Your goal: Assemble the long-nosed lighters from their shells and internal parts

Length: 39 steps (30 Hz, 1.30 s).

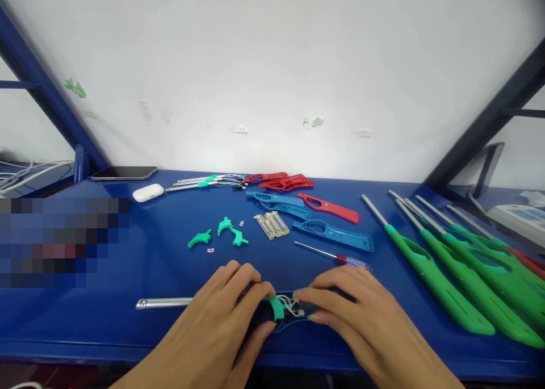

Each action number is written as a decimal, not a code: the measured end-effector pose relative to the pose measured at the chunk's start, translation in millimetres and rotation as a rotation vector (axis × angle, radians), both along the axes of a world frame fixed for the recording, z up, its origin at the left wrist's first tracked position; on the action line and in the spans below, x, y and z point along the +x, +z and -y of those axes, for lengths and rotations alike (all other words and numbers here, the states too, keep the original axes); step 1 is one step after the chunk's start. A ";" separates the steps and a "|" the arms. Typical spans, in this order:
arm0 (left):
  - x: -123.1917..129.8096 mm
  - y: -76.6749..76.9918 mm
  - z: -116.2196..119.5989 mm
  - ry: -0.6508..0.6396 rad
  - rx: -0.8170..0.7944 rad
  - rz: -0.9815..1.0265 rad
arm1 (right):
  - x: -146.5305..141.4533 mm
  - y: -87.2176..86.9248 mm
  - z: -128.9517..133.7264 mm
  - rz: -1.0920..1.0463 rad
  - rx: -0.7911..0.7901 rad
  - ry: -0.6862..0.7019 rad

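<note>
A partly assembled gas lighter lies at the table's front edge, its metal tube (164, 303) pointing left. My left hand (232, 315) is closed about its middle, with index finger and thumb at the curved green trigger (277, 309). White wires (289, 302) show between my hands, inside a blue lighter shell (292, 323). My right hand (355, 309) grips the shell's right part, fingertips beside the wires; its palm hides the rest. Just behind lies a screwdriver (353, 262) with a clear and red handle.
Loose green triggers (200, 238), clear fuel tanks (272, 225), another blue shell half (336, 235) and red shell parts (287, 182) lie farther back. Finished green lighters (443, 284) fill the right side. A white case (148, 193) and phone (124, 173) sit at back left.
</note>
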<state>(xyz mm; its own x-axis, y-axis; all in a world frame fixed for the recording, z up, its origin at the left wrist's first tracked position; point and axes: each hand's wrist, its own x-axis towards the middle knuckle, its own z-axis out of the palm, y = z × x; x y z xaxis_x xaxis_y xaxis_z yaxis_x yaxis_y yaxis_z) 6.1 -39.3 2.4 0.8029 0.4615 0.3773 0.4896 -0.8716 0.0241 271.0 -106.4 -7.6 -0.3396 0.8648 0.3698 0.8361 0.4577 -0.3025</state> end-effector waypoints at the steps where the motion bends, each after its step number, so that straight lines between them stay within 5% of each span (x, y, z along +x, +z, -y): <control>1: 0.6 0.0 0.3 0.000 0.021 -0.002 | -1.2 1.9 -0.2 0.015 0.042 -0.002; 20: 4.7 4.1 -0.8 0.033 -0.015 0.071 | -10.3 8.4 -0.2 0.108 0.159 -0.026; 24: 4.3 -0.3 -0.2 0.053 -0.007 0.091 | 5.2 3.7 -6.1 0.025 0.254 -0.139; 28: 4.4 -1.0 -3.9 0.057 -0.022 0.078 | 35.7 7.0 -28.3 0.023 0.137 -0.320; 33: 8.2 5.5 -10.2 0.052 -0.075 0.060 | 68.4 11.2 -52.8 0.087 0.038 -0.308; 39: 8.4 7.1 -8.4 0.031 -0.104 0.068 | 71.4 6.5 -54.2 0.079 -0.002 -0.289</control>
<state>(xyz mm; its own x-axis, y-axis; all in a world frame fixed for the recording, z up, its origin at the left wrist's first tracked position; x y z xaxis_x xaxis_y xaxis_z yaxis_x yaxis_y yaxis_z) 14.5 -30.9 9.4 0.7618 0.5254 0.3788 0.5107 -0.8470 0.1477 342.4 -52.2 -1.0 -0.1064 0.9307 0.3501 0.9526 0.1963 -0.2324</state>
